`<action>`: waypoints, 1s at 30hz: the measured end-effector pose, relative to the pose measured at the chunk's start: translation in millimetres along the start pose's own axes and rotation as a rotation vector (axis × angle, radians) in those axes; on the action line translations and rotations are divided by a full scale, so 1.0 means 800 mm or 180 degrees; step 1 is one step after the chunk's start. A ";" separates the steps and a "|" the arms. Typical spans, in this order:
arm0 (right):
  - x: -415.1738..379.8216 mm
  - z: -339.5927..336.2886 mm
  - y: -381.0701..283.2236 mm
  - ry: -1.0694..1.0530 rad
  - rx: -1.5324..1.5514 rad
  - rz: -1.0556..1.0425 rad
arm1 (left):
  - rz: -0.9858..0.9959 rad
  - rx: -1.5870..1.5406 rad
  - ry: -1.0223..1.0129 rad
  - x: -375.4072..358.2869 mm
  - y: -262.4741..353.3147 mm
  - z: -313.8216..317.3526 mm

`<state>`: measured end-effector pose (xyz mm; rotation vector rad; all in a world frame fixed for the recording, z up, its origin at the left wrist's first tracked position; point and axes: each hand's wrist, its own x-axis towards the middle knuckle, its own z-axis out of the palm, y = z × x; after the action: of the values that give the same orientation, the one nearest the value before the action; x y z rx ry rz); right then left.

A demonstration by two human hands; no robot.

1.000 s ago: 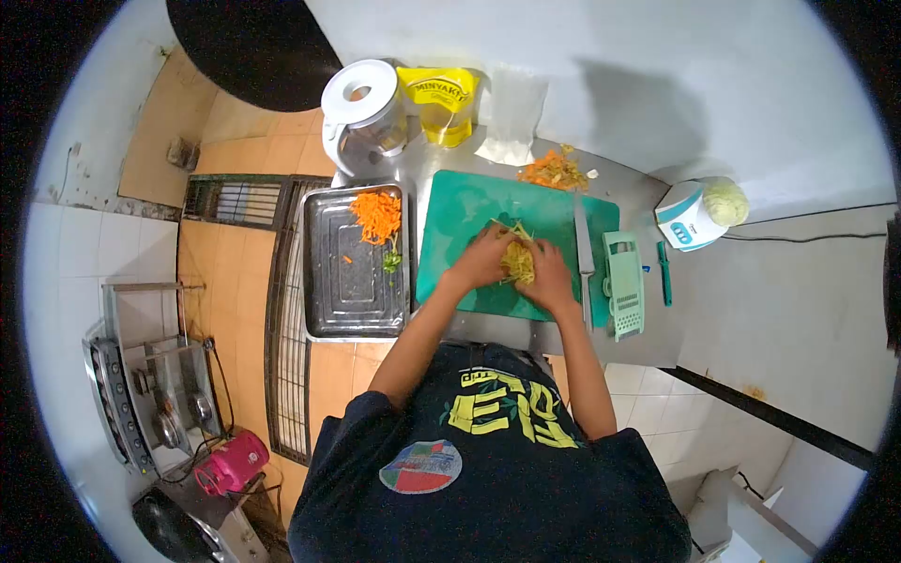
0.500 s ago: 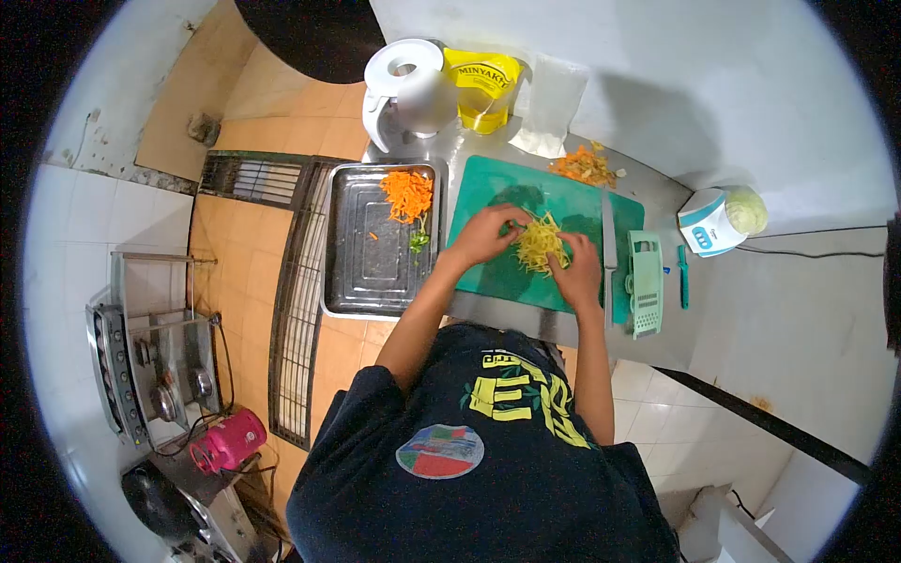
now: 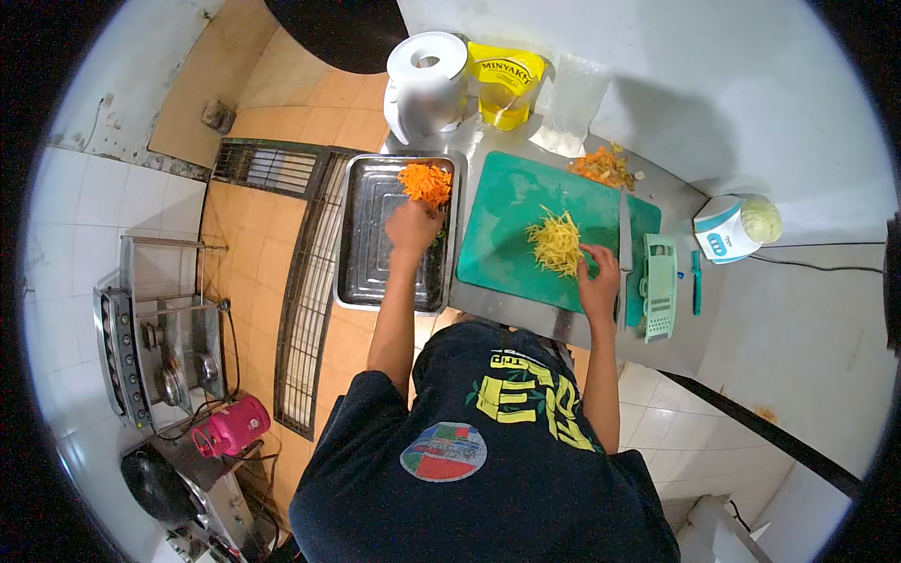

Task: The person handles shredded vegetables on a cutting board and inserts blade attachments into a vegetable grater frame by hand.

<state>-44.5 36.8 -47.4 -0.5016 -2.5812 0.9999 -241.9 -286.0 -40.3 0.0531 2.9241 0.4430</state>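
My left hand (image 3: 415, 227) is over the right part of the metal tray (image 3: 353, 296), just below the heap of orange shreds (image 3: 427, 183). Its fingertips point down and are hidden, and green bits (image 3: 439, 237) show beside it. My right hand (image 3: 598, 278) rests at the right edge of a pile of yellow-green shreds (image 3: 556, 244) on the green cutting board (image 3: 507, 192). Its thumb and forefinger are apart, with the fingertips near the shreds. A knife (image 3: 625, 235) lies on the board right of the pile.
Behind the board stand a white jug (image 3: 427, 70), a yellow pouch (image 3: 505, 89), a clear bag (image 3: 568, 103) and orange scraps (image 3: 603, 167). To the right are a green grater (image 3: 660, 286), a peeler (image 3: 696, 281) and a scale (image 3: 721, 230) bearing something pale green.
My left hand has moved left from the yellow-green shreds to the tray. My right hand has shifted slightly away from the pile. The whole view has shifted a little.
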 end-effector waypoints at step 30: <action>-0.005 -0.010 -0.015 -0.0095 0.0205 -0.0089 | 0.0320 -0.1514 -0.0587 0.032 -0.067 0.020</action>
<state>-40.0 31.0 -34.3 -0.4361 -2.5656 1.0851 -264.2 -331.1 -75.9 0.1651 2.5697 1.0724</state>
